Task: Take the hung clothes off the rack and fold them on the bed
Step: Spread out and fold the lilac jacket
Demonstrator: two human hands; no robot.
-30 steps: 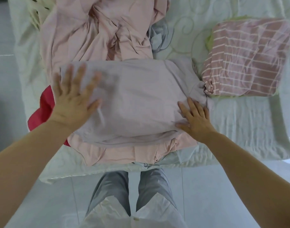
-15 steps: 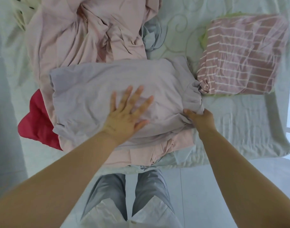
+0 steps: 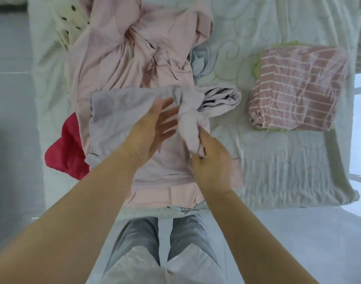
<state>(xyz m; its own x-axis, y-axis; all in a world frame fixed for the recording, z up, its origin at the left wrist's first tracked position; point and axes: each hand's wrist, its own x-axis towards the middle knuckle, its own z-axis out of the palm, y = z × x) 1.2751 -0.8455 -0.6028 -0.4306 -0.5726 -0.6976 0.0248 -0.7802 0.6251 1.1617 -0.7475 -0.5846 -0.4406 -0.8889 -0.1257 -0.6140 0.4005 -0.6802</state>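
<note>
**R edge of lilac top lifted & swung over**

Head view: R hand (image 3: 211, 169) has gone from gripping the right edge of the lilac garment (image 3: 118, 111) low on the bed (image 3: 278, 160) to raising it, bunched, up & over toward centre. The garment's far right end now curls into a loose roll. L hand (image 3: 153, 130) stays on the middle of the cloth, fingers straight & spread, blurred. R fingers are curled round the bunch, pinching it. Garment lies at the near edge of the bed, on top of pale pink clothes.

Judgement: a widthwise fold is approx. half made. This piece isn't finished, & the pink heap (image 3: 138, 54) behind it is unfolded.

Materials:
- **Lilac garment:** looks thin, soft & limp, creases easily; prob. needs smoothing after the fold.
- **Pink heap:** crumpled, matte.
- **Red item (image 3: 67, 148):** pokes out at left from under the stack.
- **Striped pink/white piece (image 3: 298, 89):** folded to a rough square, well apart on the right, w/ a green layer (image 3: 257, 66) under it.
- **Bed cover:** pale, quilted w/ swirl stitching.
</note>
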